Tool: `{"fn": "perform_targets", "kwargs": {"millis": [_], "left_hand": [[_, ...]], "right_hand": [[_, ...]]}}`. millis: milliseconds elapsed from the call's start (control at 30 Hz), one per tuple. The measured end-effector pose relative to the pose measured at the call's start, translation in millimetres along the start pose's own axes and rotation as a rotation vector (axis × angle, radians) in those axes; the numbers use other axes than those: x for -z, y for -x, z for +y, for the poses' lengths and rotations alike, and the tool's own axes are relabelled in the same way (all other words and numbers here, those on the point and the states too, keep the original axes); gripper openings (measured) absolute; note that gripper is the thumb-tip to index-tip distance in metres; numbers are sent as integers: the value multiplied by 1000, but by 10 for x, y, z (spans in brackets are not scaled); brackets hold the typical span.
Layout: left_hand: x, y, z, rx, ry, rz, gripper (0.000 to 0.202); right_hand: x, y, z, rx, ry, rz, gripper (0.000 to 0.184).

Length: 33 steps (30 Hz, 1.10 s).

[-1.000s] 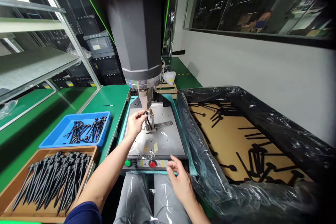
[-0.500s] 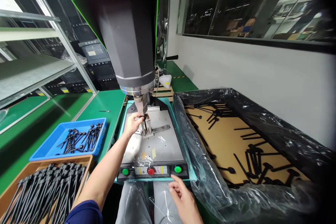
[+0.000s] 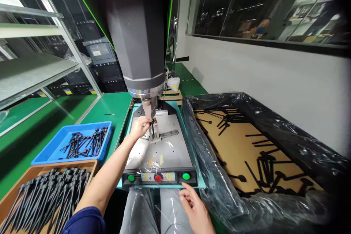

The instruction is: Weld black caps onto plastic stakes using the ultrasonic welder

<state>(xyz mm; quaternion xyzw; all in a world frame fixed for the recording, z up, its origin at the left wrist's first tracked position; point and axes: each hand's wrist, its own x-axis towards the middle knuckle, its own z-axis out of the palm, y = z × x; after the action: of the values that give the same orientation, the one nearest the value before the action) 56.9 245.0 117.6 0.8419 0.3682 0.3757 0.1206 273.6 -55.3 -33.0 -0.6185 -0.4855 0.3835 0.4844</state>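
Big grey press head (image 3: pixel 138 29) fills the top of the view, hanging over the metal base plate (image 3: pixel 164 150) of the machine, its narrow horn (image 3: pixel 149 108) pointing straight down at a small upright fixture (image 3: pixel 155 129) on that plate. Off to the right sits a large cardboard box lined with black plastic film (image 3: pixel 246 197), and scattered flat across its brown floor are black pin-like parts (image 3: pixel 264 170), well apart from the press. On the green bench to the left there's a brown tray (image 3: pixel 16 186) packed with long black pins (image 3: pixel 46 197), and just behind it a blue tray (image 3: pixel 55 146) holding a looser bunch of the same sort of parts (image 3: pixel 85 142). Down at the front edge of the machine, a control strip shows a green button (image 3: pixel 131 177) on the left, a red button (image 3: pixel 157 178) in the middle and another green button (image 3: pixel 186 176) on the right. The left hand (image 3: pixel 139 128) is stretched forward, fingers pinched on a small black part (image 3: pixel 152 125) that stands at the fixture, right beneath the horn. The right hand (image 3: pixel 196 210) hangs low below the control strip, fingers loosely curled and grasping nothing, its fingertips near the right green button but just short of it
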Motion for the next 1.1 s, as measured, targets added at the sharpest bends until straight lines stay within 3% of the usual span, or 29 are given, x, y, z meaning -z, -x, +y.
{"fn": "perform_targets", "kwargs": {"millis": [133, 300, 367, 433, 533, 600, 733, 833, 1100], "left_hand": [[8, 3, -27, -118, -126, -43, 29], [83, 126, 33, -88, -84, 20, 39], [162, 281, 24, 60, -32, 141, 41], [253, 510, -24, 312, 4, 228, 37], [362, 957, -140, 685, 1, 174, 30], [388, 1276, -223, 830, -9, 132, 29], [323, 1812, -361, 989, 15, 149, 31], [231, 2042, -432, 1094, 75, 194, 30], [85, 2084, -511, 1196, 488, 289, 41]], "right_hand": [[-19, -17, 9, -14, 9, -28, 44], [-21, -230, -143, 30, 21, -37, 42], [8, -384, -230, 47, 40, -12, 42], [47, -567, -299, 58, 69, 17, 43], [89, -882, -340, 72, 130, 61, 44], [90, -1105, -332, 84, 198, 72, 44], [33, -1526, -324, 58, 467, 47, 40], [-43, -1767, -365, 38, 638, 16, 37], [-220, -2043, -474, -27, 781, -53, 28]]}}
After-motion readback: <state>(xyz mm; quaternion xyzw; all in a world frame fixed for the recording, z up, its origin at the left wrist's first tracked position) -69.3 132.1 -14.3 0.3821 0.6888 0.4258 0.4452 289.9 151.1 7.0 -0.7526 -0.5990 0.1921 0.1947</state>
